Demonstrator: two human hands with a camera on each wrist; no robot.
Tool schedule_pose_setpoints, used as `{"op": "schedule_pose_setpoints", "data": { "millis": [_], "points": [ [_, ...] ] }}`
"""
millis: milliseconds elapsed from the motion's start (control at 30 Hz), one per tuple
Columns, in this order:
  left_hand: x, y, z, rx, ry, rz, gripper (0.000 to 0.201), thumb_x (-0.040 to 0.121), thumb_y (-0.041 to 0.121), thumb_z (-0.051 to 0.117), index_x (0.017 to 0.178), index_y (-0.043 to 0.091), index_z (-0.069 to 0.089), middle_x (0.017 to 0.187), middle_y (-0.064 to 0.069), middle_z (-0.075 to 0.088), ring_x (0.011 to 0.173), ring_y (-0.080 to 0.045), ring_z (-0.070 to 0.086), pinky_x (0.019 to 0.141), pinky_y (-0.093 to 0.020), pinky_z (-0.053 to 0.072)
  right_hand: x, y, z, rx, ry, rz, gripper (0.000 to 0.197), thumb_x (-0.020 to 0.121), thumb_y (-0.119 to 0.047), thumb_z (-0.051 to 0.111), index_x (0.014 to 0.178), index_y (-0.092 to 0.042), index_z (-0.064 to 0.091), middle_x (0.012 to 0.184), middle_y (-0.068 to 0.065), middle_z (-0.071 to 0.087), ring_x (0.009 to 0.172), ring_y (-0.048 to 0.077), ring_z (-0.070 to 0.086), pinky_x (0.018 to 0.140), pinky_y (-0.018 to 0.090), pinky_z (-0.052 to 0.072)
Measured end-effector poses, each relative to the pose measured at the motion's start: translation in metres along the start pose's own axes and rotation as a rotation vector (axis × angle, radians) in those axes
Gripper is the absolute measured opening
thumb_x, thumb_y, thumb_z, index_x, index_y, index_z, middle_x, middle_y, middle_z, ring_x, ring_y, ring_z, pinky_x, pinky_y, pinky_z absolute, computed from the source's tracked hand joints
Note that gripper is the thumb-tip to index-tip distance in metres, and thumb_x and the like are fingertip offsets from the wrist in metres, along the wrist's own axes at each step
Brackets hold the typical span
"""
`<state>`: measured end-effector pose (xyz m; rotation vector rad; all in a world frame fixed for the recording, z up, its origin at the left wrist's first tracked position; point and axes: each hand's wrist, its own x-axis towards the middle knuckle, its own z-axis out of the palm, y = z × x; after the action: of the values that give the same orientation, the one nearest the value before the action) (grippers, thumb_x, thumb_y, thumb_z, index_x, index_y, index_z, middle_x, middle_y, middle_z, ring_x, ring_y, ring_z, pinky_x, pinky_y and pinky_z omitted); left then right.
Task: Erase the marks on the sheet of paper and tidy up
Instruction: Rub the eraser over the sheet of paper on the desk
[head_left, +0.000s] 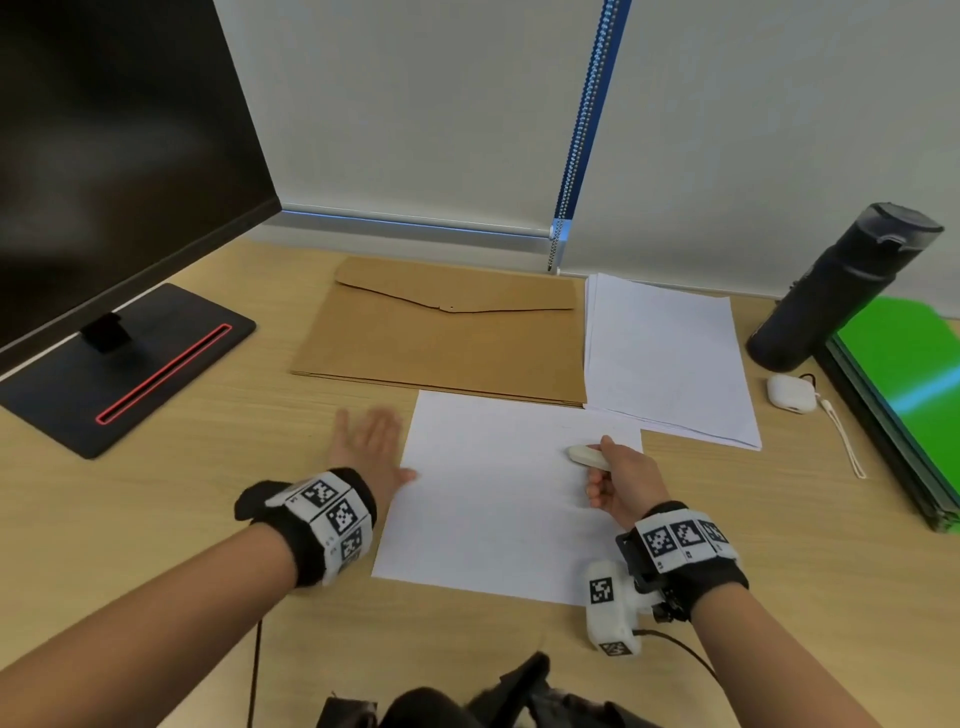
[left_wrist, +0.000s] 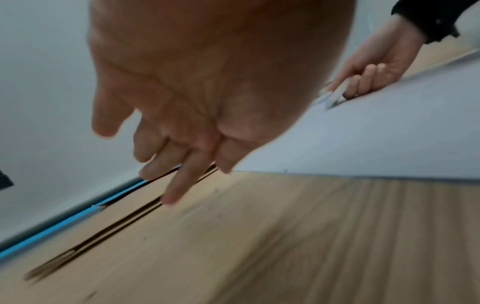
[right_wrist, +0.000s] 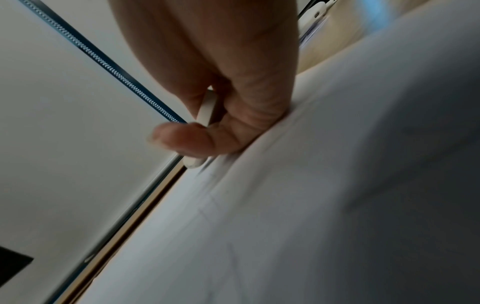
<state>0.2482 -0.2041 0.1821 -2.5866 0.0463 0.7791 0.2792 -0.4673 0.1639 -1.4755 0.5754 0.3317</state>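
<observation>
White sheet of paper (head_left: 493, 499) lies on the tabletop (head_left: 171, 519) between both hands. Left hand (head_left: 366, 447) rests spread at its edge; right hand (head_left: 626, 480) pinches an eraser (head_left: 584, 456) on it.

Left wrist: fingers (left_wrist: 179, 181) straight, splayed.

Right wrist: thumb and fingers (right_wrist: 182, 139) clamp the eraser, tip touching paper.
</observation>
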Motion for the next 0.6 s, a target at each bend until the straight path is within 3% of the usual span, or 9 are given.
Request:
{"op": "schedule_pose_setpoints", "data": {
  "millis": [67,133,167,233,300,367,467,533,600],
  "points": [
    [-0.004,-0.007,-0.017,0.061,-0.010,-0.118,0.056,0.102,0.034,0.023,0.149,0.002,0.019,0.156,-0.021,0.012,0.146,-0.035,0.004,0.114,-0.054,0.001,0.000,-0.001,0.001,-0.012,-0.001,0.000,0.030,0.100,-0.022,0.037,0.080,-0.009,0.056,0.052,0.009,0.044,0.031,0.016,0.040,0.038,0.020,0.034],
    [-0.006,-0.005,-0.030,-0.019,0.129,-0.038,0.036,0.097,0.015,0.039,0.131,0.007,0.046,0.135,-0.015,0.051,0.130,-0.032,0.043,0.110,-0.045,0.025,-0.001,-0.001,0.002,-0.042,-0.009,-0.004,0.028,0.099,-0.023,0.040,0.081,-0.009,0.055,0.053,0.009,0.044,0.034,0.017,0.041,0.039,0.020,0.035],
    [-0.006,-0.002,-0.032,-0.126,0.222,0.028,0.032,0.094,0.006,0.043,0.126,0.009,0.047,0.125,-0.009,0.057,0.117,-0.028,0.055,0.098,-0.037,0.038,-0.002,-0.002,0.003,-0.073,-0.020,-0.013,0.025,0.098,-0.023,0.044,0.081,-0.008,0.056,0.054,0.009,0.044,0.036,0.017,0.041,0.039,0.020,0.036],
    [-0.004,0.007,-0.032,-0.380,0.389,0.180,0.040,0.092,-0.002,0.044,0.129,0.011,0.042,0.122,-0.006,0.056,0.104,-0.025,0.060,0.078,-0.031,0.045,-0.007,-0.004,0.004,-0.181,-0.056,-0.050,0.017,0.093,-0.022,0.053,0.085,-0.007,0.057,0.054,0.008,0.046,0.039,0.017,0.042,0.039,0.021,0.037],
    [0.002,0.020,-0.026,-0.554,0.398,0.385,0.048,0.094,0.011,0.052,0.139,0.018,0.037,0.137,-0.005,0.046,0.121,-0.024,0.048,0.093,-0.033,0.040,-0.015,-0.005,0.007,-0.338,-0.127,-0.095,0.010,0.087,-0.018,0.062,0.089,-0.008,0.058,0.053,0.006,0.049,0.037,0.014,0.044,0.037,0.019,0.038],
    [0.006,0.031,-0.020,-0.552,0.254,0.564,0.080,0.084,0.039,0.067,0.149,0.024,0.022,0.156,0.001,0.018,0.143,-0.020,0.015,0.114,-0.034,0.015,-0.025,-0.003,0.013,-0.491,-0.253,-0.114,0.008,0.086,-0.014,0.063,0.089,-0.010,0.058,0.053,0.005,0.051,0.035,0.012,0.045,0.035,0.018,0.037],
    [0.010,0.039,-0.011,-0.373,0.047,0.633,0.122,0.067,0.053,0.077,0.151,0.027,-0.007,0.156,0.006,-0.022,0.143,-0.020,-0.024,0.113,-0.043,-0.015,-0.043,0.001,0.023,-0.729,-0.500,-0.094,0.005,0.088,-0.013,0.060,0.090,-0.014,0.056,0.055,0.004,0.053,0.036,0.011,0.050,0.036,0.018,0.039],
    [0.011,0.041,-0.007,-0.338,0.012,0.642,0.130,0.065,0.056,0.078,0.149,0.027,-0.017,0.153,0.005,-0.030,0.140,-0.021,-0.029,0.111,-0.046,-0.019,-0.050,0.002,0.028,-0.886,-0.622,-0.091,0.006,0.088,-0.015,0.059,0.089,-0.020,0.056,0.058,0.002,0.055,0.037,0.008,0.051,0.037,0.018,0.039],
    [0.012,0.041,-0.005,-0.340,0.012,0.647,0.131,0.064,0.057,0.078,0.148,0.028,-0.020,0.152,0.006,-0.032,0.140,-0.021,-0.031,0.110,-0.046,-0.021,-0.050,0.002,0.033,-0.906,-0.602,-0.138,0.006,0.088,-0.016,0.059,0.090,-0.021,0.058,0.059,0.001,0.056,0.037,0.006,0.050,0.038,0.016,0.040]
  ]
}}
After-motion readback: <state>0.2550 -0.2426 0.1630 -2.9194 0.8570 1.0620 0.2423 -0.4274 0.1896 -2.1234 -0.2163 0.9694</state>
